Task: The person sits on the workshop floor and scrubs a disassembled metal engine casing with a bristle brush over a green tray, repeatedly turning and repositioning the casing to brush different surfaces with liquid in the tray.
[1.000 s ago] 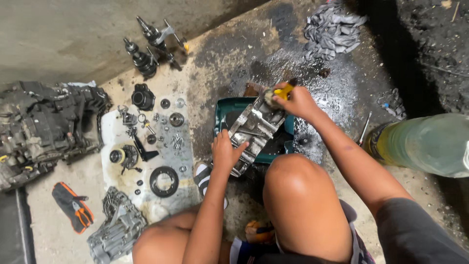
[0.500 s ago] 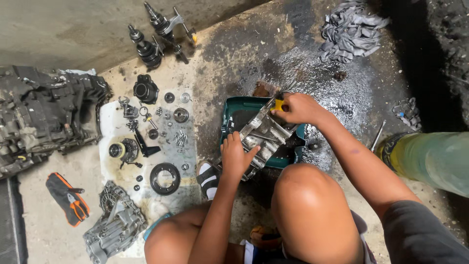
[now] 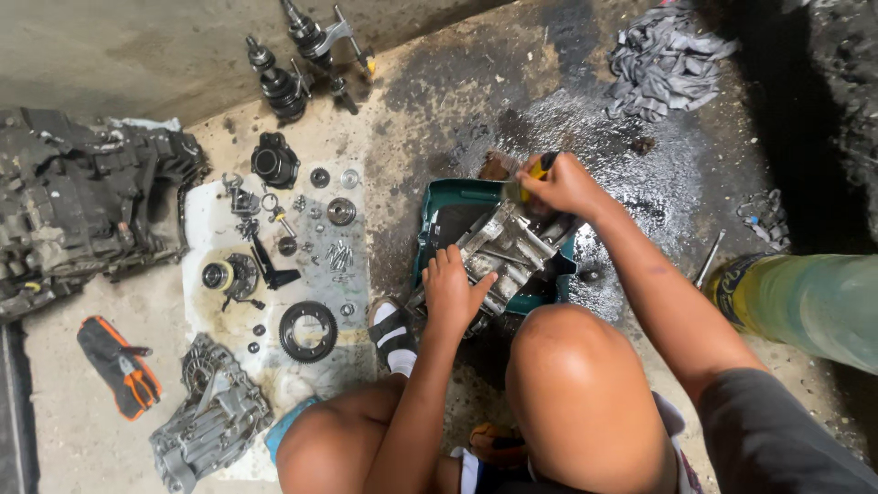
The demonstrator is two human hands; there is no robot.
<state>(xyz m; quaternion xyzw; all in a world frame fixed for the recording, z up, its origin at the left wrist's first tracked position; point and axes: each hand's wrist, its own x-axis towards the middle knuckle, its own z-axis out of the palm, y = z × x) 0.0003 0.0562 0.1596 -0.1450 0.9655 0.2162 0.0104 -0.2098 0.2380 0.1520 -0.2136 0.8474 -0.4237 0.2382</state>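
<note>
Left hand (image 3: 455, 291): lies flat on the near end of the metal housing (image 3: 505, 249), fingers spread and released, pressing rather than gripping.
Right hand (image 3: 565, 186): fingers clenched round a yellow-handled brush (image 3: 533, 176) at the far end of the housing; the bristle end touches the metal.
Metal housing: a grey cast part, tilted, resting in the green tub (image 3: 441, 209) on the floor, between the two hands and just beyond the person's knees.
Floor (image 3: 585, 119): concrete, dark and wet around the tub.
White sheet (image 3: 206, 229): spread left of the tub, carrying small parts, among them a ring gear (image 3: 307, 331), a round bearing (image 3: 341, 211) and a cluster of bolts (image 3: 339, 255).
Gear shafts (image 3: 291, 62): lying at the top, well apart from the tub.
Large gearbox case (image 3: 82, 201): at the left edge, beside the sheet.
Smaller cover (image 3: 208, 416): lower left, partly on the sheet.
Orange-and-black pouch (image 3: 119, 366): on the floor, left of the cover.
Grey rags (image 3: 663, 59): heaped at the upper right.
Plastic bottle (image 3: 805, 302): on its side at the right, yellowish liquid inside.
</note>
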